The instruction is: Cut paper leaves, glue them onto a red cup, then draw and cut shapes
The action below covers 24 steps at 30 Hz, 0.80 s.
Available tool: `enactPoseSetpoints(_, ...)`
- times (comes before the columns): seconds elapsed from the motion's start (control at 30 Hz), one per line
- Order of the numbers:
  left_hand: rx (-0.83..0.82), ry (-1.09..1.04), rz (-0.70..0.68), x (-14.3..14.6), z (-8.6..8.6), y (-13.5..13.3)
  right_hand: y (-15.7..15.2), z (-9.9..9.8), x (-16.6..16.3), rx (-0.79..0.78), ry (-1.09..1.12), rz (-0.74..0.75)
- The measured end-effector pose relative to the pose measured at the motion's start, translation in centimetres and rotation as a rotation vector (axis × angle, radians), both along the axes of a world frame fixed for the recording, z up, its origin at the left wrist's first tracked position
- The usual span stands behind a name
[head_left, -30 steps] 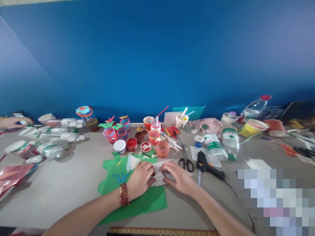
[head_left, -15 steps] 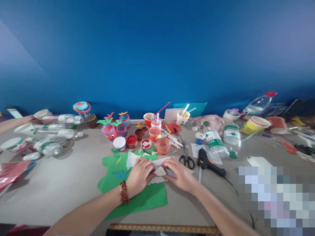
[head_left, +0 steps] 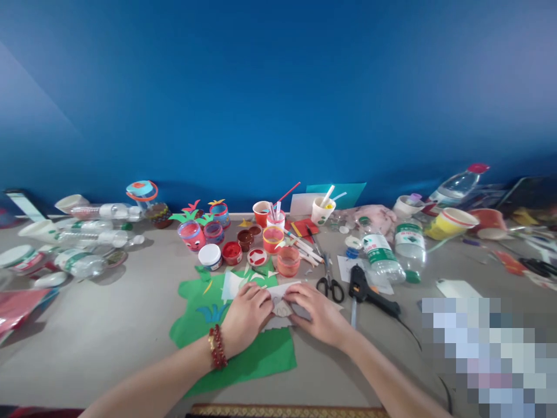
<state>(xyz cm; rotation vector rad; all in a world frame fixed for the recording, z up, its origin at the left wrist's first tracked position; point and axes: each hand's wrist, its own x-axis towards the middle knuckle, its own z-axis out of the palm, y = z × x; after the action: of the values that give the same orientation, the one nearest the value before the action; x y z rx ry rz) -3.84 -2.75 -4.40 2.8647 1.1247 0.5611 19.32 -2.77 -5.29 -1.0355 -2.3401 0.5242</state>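
My left hand (head_left: 248, 319), with red beads at the wrist, closes its fingers on the left side of a small white paper piece (head_left: 282, 309) bearing drawn curved lines. My right hand (head_left: 317, 314) pinches the same piece from the right. Under both hands lies a larger white paper (head_left: 285, 288) with a jagged lower edge. Beneath it spreads a green sheet (head_left: 265, 357) with cut edges. A blue leafy cutout (head_left: 212, 314) rests on the green, left of my left hand. The fingertips partly hide the small piece.
Black-handled scissors (head_left: 329, 288) and a black glue gun (head_left: 369, 293) with its cord lie to the right. Behind stand paint jars (head_left: 232, 252), decorated cups (head_left: 191, 235) and a straw cup (head_left: 322, 210). Plastic bottles lie left (head_left: 82, 262) and right (head_left: 383, 255).
The small paper piece has tipped flatter between my fingers. Another person's hand at the far left has gone out of view. The view has shifted slightly.
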Motion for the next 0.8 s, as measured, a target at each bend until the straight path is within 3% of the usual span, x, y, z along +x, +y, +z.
enactPoseSetpoints(0.3, -0.098, -0.001, 0.01, 0.0, 0.2, -0.3, -0.5, 0.6, -0.2, -0.004, -0.168, -0.017)
enactPoseSetpoints(0.5, -0.142, -0.058, 0.022, -0.1, -0.6, -0.2, -1.0, 1.4, -0.4, -0.002, -0.214, -0.04)
enactPoseSetpoints(0.8, -0.149, -0.113, 0.006, -0.2, -1.5, -0.1, 2.9, 4.6, 4.1, 0.02, -0.242, -0.365)
